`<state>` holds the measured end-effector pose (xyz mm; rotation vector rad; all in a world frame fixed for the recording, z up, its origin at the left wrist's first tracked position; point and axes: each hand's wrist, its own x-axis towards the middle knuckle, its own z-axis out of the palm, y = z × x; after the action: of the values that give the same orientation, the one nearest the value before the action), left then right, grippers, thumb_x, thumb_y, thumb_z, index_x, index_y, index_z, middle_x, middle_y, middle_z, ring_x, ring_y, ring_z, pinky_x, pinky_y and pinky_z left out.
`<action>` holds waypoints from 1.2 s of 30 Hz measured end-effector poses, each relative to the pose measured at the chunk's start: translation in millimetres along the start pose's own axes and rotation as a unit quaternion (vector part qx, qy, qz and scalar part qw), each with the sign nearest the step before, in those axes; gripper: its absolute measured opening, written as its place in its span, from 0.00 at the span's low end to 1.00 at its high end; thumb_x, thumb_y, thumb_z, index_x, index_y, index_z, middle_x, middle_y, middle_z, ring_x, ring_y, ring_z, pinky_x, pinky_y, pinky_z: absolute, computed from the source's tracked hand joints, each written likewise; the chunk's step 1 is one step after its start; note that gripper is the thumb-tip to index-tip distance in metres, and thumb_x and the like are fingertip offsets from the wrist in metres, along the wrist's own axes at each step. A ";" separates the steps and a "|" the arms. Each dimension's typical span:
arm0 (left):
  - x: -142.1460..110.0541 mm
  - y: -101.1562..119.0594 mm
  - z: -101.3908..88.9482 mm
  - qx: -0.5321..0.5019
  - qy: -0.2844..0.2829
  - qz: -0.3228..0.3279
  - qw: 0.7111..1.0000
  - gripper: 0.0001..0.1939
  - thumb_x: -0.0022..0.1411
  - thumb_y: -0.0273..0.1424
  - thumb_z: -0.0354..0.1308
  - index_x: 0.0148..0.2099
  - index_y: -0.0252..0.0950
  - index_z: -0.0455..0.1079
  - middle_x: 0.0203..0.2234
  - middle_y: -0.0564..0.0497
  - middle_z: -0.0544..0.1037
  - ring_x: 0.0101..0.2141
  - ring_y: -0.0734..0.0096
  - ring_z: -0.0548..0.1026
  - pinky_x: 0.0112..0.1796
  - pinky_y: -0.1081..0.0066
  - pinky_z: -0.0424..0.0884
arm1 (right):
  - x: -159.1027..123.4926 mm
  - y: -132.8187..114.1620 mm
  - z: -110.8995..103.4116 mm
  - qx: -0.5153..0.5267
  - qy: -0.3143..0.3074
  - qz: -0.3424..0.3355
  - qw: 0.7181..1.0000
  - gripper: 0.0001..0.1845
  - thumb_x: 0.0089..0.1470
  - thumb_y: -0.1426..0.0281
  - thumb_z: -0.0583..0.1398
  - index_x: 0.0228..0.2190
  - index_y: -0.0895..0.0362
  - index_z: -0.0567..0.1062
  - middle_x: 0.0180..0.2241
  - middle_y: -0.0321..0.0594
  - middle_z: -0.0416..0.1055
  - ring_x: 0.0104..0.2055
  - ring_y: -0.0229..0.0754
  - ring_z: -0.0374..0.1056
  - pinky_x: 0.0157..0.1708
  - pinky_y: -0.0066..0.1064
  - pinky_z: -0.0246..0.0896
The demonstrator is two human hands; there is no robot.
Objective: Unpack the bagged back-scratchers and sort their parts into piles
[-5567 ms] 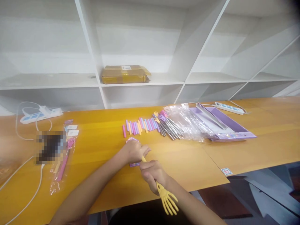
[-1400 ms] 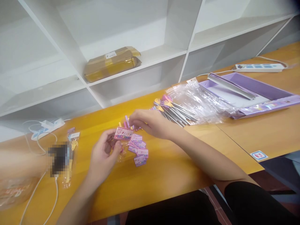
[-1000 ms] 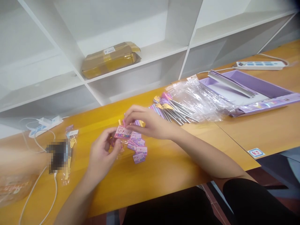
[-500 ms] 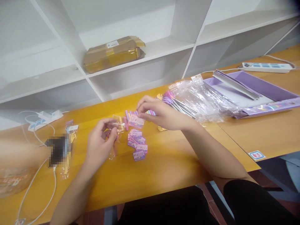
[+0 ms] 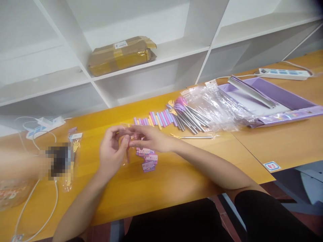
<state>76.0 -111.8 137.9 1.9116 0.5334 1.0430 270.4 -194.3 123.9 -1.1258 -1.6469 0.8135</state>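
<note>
My left hand (image 5: pixel 112 151) is closed on a clear plastic bag (image 5: pixel 124 162) with something pink inside. My right hand (image 5: pixel 151 137) reaches across to the bag's mouth, its fingers pinched around a small printed card, mostly hidden by the fingers. Just below that hand lies a loose stack of pink and purple cards (image 5: pixel 149 166). Behind the hands runs a row of pastel tubes (image 5: pixel 161 119). To their right is a pile of back scratchers (image 5: pixel 189 116) with metal rods and hand-shaped heads; a single yellow-headed back scratcher (image 5: pixel 196 137) lies in front.
Clear empty bags (image 5: pixel 219 107) lie heaped beside a purple box (image 5: pixel 285 90) at right. Power strips (image 5: pixel 285 73) and a white cable (image 5: pixel 57 198) lie on the table. At left, a blurred person's hand is near a bagged back scratcher (image 5: pixel 69 174). A taped parcel (image 5: pixel 122 57) sits on the shelf.
My right hand has moved left and down from the tubes to the bag, bringing the card with it. The tubes and pile behind are now uncovered. My left hand stays closed on the bag.
</note>
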 end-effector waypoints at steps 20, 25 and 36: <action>-83.4 -111.9 -37.0 -0.153 -0.210 -0.252 0.932 0.26 0.60 0.48 0.76 0.50 0.37 0.74 0.43 0.43 0.83 0.43 0.57 0.82 0.52 0.57 0.76 | 29.7 -72.9 3.8 -0.166 0.185 -0.194 0.949 0.15 0.78 0.67 0.54 0.43 0.55 0.79 0.39 0.39 0.77 0.42 0.38 0.72 0.48 0.31 0.67; -87.4 -119.5 -39.2 -0.114 -0.222 -0.242 0.938 0.29 0.57 0.56 0.74 0.42 0.37 0.72 0.31 0.50 0.76 0.33 0.65 0.74 0.40 0.64 0.71 | 36.0 -96.6 4.6 -0.247 0.152 -0.203 0.935 0.17 0.80 0.67 0.51 0.48 0.53 0.80 0.47 0.36 0.79 0.49 0.36 0.73 0.52 0.28 0.67; -91.9 -121.0 -45.9 -0.087 -0.247 -0.308 0.915 0.29 0.64 0.60 0.65 0.40 0.37 0.71 0.26 0.58 0.60 0.26 0.74 0.55 0.31 0.70 0.54 | -37.0 -120.3 -218.8 -0.315 0.428 -0.114 0.839 0.14 0.70 0.73 0.59 0.45 0.58 0.85 0.36 0.28 0.80 0.28 0.24 0.67 0.27 0.19 0.55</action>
<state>-9.0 -89.0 5.9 1.5975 0.6569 0.1772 444.9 -269.1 290.1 -1.4048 -1.2155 -0.4305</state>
